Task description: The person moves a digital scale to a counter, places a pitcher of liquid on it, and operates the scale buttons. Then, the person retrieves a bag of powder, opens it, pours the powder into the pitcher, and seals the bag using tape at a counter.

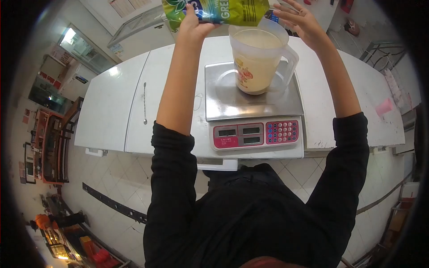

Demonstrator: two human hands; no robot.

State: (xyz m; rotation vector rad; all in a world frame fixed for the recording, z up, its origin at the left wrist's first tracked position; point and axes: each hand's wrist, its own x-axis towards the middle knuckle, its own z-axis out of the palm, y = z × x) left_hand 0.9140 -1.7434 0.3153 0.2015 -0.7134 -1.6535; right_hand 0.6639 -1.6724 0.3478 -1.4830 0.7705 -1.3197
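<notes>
My left hand [195,24] grips a green printed pouch [241,12] by its left end, thumb across its lower edge. The pouch lies on its side in the air, over and behind a clear plastic pitcher [250,73] with a flower print. Pale, cloudy liquid fills much of the pitcher, whose handle points right. It stands on the steel plate of a digital scale [223,105]; the numbers on the displays cannot be read. Beside the pouch's right end, my right hand [304,22] is raised with fingers spread, holding nothing that I can see.
A long thin bar spoon [145,102] lies on the white worktop [111,120], left of the scale. A pink cup [384,107] is at the right edge. Behind the worktop stands a chest freezer [143,38]. Shelves with assorted goods [96,254] are at lower left.
</notes>
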